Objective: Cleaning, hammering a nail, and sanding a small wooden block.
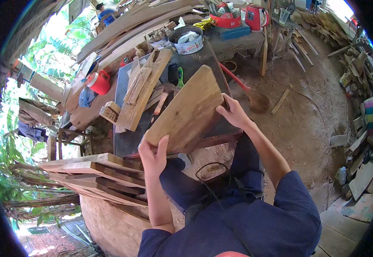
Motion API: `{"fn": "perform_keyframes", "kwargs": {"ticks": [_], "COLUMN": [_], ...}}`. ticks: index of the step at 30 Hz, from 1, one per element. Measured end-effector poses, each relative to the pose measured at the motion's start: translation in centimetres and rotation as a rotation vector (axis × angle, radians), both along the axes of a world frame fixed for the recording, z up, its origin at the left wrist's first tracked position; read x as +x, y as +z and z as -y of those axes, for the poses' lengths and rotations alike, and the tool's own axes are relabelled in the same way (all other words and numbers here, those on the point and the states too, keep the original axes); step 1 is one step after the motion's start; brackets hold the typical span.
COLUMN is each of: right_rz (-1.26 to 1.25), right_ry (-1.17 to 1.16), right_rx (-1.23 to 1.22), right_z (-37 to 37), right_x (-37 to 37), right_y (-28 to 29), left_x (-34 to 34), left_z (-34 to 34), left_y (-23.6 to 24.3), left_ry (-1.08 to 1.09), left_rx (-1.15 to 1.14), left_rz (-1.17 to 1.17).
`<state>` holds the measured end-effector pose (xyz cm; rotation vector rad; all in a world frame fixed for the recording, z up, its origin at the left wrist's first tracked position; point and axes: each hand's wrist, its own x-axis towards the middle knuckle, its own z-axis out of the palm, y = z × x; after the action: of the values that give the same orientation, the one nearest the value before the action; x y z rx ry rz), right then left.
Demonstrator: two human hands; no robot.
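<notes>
Evidently mid-handling — one flat wooden board (188,111) up in both hands, not yet set down.
Done, by my reading: board taken up and gripped, its edges looking fairly straight. Left: setting it down, at least; whether cutting or smoothing remains, can't tell — no tool in either hand. Board lies between the hands, tilted, over the near part of the dark table (126,143); any contact there is hidden. Left hand (153,156) curls round its near left end, thumb on the upper face, some fingers out of sight. Right hand (234,113) is closed on the right edge, fingers partly hidden. Stack of planks (100,160) near, at the person's left.
</notes>
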<state>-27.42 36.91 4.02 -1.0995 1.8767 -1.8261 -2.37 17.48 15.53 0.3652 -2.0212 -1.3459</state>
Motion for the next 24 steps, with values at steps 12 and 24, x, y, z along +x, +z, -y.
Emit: {"fn": "perform_keyframes", "kwargs": {"ticks": [12,24], "right_rz": [-0.716,-1.186], "right_ry": [-0.123,0.124], "right_rx": [-0.085,0.071], "right_z": [-2.3,1.6], "right_x": [2.2,3.7], "right_y": [14.8,16.4], "left_x": [6.3,3.3], "left_z": [3.0,0.7], "left_y": [-8.3,-7.7], "left_ry": [-0.108,0.089], "left_rx": [0.283,0.103], "left_rz": [0.000,0.130]}}
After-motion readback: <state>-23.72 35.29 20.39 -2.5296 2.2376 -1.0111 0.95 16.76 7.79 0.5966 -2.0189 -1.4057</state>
